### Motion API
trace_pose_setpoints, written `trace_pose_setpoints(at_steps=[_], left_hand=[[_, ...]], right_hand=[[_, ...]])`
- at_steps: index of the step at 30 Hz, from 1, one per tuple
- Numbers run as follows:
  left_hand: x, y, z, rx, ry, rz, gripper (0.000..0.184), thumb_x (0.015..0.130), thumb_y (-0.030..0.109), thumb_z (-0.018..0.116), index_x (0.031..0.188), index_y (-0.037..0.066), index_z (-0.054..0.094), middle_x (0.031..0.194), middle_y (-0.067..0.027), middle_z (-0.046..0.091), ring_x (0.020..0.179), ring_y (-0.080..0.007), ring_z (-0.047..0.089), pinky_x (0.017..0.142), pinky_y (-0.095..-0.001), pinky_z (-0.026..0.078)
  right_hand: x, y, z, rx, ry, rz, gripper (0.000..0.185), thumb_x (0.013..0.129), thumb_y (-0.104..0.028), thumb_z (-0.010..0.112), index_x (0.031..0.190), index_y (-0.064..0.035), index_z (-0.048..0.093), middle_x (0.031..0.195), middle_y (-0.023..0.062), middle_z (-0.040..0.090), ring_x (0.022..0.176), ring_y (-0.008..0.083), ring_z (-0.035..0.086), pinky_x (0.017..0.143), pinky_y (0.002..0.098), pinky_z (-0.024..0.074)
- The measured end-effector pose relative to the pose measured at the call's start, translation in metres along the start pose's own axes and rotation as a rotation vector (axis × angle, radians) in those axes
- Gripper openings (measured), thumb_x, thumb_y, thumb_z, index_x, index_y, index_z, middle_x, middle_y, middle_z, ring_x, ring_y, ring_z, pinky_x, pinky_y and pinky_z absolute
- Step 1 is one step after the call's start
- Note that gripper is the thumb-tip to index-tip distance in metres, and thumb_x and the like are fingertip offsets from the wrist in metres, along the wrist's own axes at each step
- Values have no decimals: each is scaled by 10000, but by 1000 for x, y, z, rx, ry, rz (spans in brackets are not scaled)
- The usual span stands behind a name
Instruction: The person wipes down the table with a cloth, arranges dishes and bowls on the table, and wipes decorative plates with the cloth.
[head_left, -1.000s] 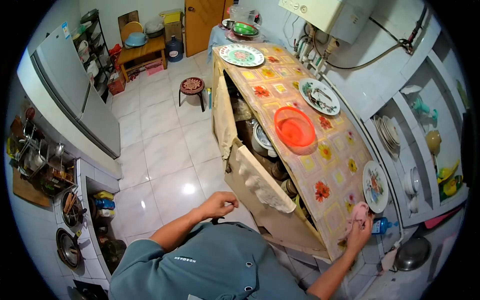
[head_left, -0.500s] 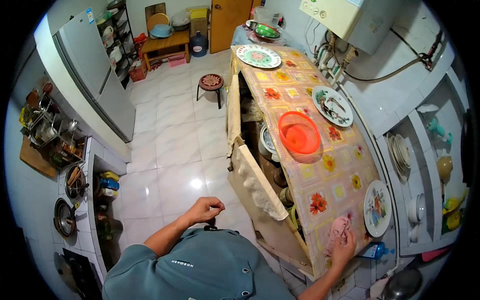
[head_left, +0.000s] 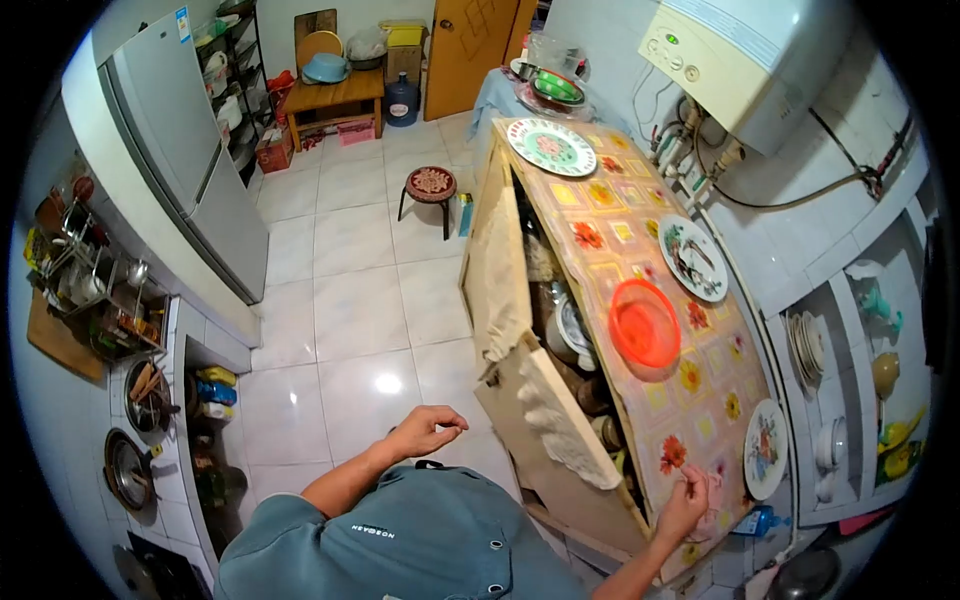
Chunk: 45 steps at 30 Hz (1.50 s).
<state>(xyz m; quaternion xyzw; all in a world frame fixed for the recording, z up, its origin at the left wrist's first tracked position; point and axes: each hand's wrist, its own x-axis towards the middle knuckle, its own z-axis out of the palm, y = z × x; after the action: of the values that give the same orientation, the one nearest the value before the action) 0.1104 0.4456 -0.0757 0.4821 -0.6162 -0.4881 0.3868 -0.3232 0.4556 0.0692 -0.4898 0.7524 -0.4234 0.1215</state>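
My right hand (head_left: 682, 503) is over the near end of the table, fingers drawn together. Beside it, to the right, lies a crumpled pink cloth (head_left: 714, 492); whether the fingers still catch any of it is hard to see. My left hand (head_left: 430, 430) hangs in front of my body, fingers curled, with nothing visible in them. On the flowered tablecloth (head_left: 640, 425) stands a red plastic basin (head_left: 644, 323). A patterned plate (head_left: 765, 450) sits near the right hand, a second plate (head_left: 693, 258) farther along the wall side, and a third plate (head_left: 552, 147) at the far end.
A cabinet door (head_left: 560, 420) under the table stands ajar, showing pots inside. A round stool (head_left: 430, 185) is on the tiled floor (head_left: 360, 300). The fridge (head_left: 170, 140) is at left. A water heater (head_left: 750, 60) hangs above right. A blue bottle (head_left: 762, 521) is beside the table.
The view has shifted, so the table appears lower and farther right. My right hand has moved left off the top of the pink cloth, which stays on the table. My left hand remains curled.
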Motion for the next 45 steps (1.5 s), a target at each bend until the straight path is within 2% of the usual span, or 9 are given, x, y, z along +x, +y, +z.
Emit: trace_pose_setpoints(at_steps=[4,8,9,15,23,31,36,38,45], left_hand=[[3,-18,-73,8,38,-41,150,863,112,617,970,41,694,911,-82,686,840,-175,640,744,-307,509],[3,-24,-143,37,88,-113,125,853,80,622,942,40,700,894,-73,691,830,-151,641,765,-297,508],[4,-26,-158,62,115,-85,152,850,122,607,953,56,697,877,-70,684,804,-167,636,664,-287,485],[32,-41,-212,-47,230,-115,128,804,33,586,873,21,694,860,-69,678,805,-158,632,743,-282,504],[120,-64,-281,-65,263,-51,111,792,-9,578,830,12,681,834,-63,674,804,-143,630,759,-275,498],[252,-80,-368,-87,295,-157,89,881,18,585,900,2,670,852,-43,673,835,-117,616,785,-271,494],[342,-80,-396,-251,299,-173,109,906,42,585,970,-1,662,868,-52,669,837,-115,615,782,-263,490],[375,-88,-402,-343,259,-202,121,911,59,595,988,-2,665,882,-47,669,839,-111,614,782,-258,490],[516,-138,-444,-410,67,-201,167,932,105,574,1032,3,659,847,-16,644,803,-76,587,734,-219,454]], right_hand=[[-8,-55,78,118,-98,-217,157,816,65,520,924,72,633,1099,144,621,1014,212,589,898,306,455],[-16,-125,139,235,-205,-174,143,809,63,542,909,60,645,1069,146,642,986,218,604,880,320,465],[-15,-140,150,243,-253,-199,140,803,63,549,902,54,649,1048,145,651,981,223,609,881,325,465],[5,-212,215,255,-378,-294,122,781,-4,603,880,34,665,958,141,679,930,227,632,867,329,472],[100,-259,300,335,-681,-366,186,817,-118,666,924,33,673,946,128,682,917,216,638,860,322,472],[224,-329,389,156,-907,-218,236,798,-105,685,1000,14,666,968,118,675,927,199,635,844,307,481],[272,-356,434,100,-905,-345,261,816,-136,697,1030,10,664,969,101,682,901,186,640,809,309,491],[284,-363,441,34,-917,-80,261,819,-123,694,1042,8,663,966,105,683,914,189,639,813,312,490],[328,-370,472,152,-734,35,298,776,25,588,1067,20,653,1043,109,677,998,208,627,900,325,466]])
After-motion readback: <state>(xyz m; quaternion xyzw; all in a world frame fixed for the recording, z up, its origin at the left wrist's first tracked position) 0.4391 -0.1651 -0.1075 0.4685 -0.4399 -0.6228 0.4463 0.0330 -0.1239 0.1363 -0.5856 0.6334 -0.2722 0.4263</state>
